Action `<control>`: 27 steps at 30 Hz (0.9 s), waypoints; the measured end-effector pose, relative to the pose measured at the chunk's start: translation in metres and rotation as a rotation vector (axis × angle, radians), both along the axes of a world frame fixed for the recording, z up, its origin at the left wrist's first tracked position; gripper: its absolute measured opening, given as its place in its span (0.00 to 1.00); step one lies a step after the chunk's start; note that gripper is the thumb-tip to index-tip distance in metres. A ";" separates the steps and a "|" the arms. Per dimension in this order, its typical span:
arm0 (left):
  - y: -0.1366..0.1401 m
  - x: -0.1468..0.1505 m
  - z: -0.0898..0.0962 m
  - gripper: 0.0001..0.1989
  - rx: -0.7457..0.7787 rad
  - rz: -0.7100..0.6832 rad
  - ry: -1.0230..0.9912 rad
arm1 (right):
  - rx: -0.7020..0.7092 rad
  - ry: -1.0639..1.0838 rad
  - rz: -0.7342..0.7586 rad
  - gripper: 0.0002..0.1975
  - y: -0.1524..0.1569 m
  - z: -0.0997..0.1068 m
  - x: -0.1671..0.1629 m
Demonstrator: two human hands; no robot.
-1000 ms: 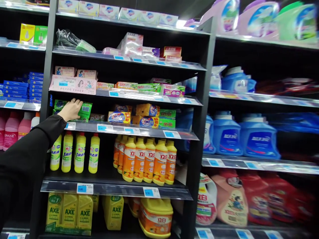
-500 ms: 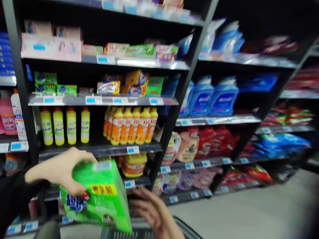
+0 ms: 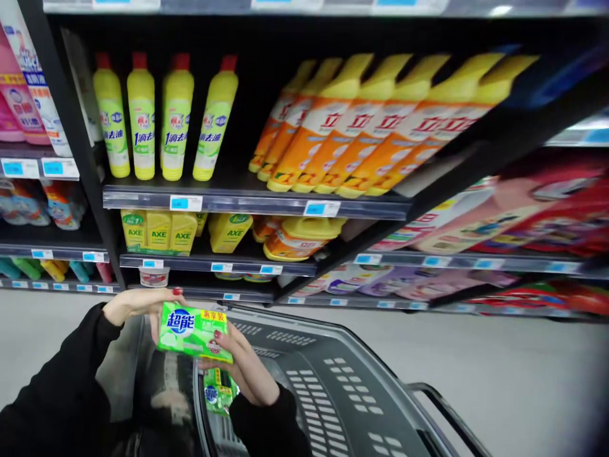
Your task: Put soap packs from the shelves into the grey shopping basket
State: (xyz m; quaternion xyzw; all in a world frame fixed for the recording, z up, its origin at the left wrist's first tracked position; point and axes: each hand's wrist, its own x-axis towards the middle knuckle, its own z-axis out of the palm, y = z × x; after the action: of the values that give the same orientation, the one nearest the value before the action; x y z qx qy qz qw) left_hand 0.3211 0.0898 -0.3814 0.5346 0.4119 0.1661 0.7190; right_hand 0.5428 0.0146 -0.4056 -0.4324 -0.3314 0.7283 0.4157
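Left to right. At the upper left edge, pink plastic bottles [image 3: 19, 101] stand on a shelf. The person's left hand [image 3: 137, 306], lower left of centre, is partly closed about the left end of a green, rectangular, film-wrapped packet with a blue emblem [image 3: 183, 339], a red-nailed digit at its top edge. Above, four slim yellow bottles with red caps [image 3: 141, 120] stand upright in a row; below these are yellow jugs marked AXE [image 3: 158, 231]. The packet is held in the lower centre-left, above a grey perforated plastic basket [image 3: 316, 358], in which a second green packet [image 3: 215, 395] is partly visible. The person's right hand [image 3: 247, 365] is closed on the packet's right end, one red-nailed digit on the front face, other fingers beneath. Orange bottles with yellow tops [image 3: 352, 133] occupy the upper centre-right; blurred red containers [image 3: 566, 203] lie at the right edge.
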 end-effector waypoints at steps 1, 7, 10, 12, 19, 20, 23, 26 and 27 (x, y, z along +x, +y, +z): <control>-0.007 -0.004 -0.011 0.37 -0.040 0.055 -0.015 | -0.048 0.027 -0.015 0.29 0.003 -0.006 -0.003; -0.033 -0.009 -0.061 0.33 -0.266 0.282 0.006 | -0.438 0.054 0.090 0.26 0.027 -0.041 -0.020; -0.030 -0.010 -0.079 0.37 -0.401 0.265 0.046 | -0.569 0.029 0.159 0.31 0.037 -0.054 -0.028; -0.026 -0.012 -0.089 0.39 -0.453 0.264 0.062 | -0.607 0.025 0.185 0.31 0.040 -0.061 -0.031; -0.032 -0.010 -0.107 0.34 -0.353 0.337 -0.007 | -0.460 0.037 0.144 0.27 0.031 -0.081 -0.028; -0.036 -0.008 -0.105 0.33 -0.284 0.379 -0.037 | -0.375 0.034 0.089 0.28 0.028 -0.083 -0.025; -0.046 -0.003 -0.095 0.34 -0.074 0.497 -0.125 | -0.056 -0.019 -0.031 0.34 0.018 -0.084 -0.017; -0.054 0.000 -0.083 0.36 0.069 0.491 -0.218 | 0.193 -0.101 0.006 0.31 0.010 -0.072 -0.008; -0.056 0.001 -0.081 0.36 0.097 0.471 -0.254 | 0.239 -0.135 0.021 0.31 0.008 -0.065 -0.006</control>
State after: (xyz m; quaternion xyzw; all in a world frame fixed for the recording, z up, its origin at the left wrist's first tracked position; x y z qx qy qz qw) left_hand 0.3219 0.0338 -0.4624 0.4326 0.4231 0.4140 0.6801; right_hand 0.5371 0.0221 -0.4703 -0.4243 -0.4478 0.6571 0.4332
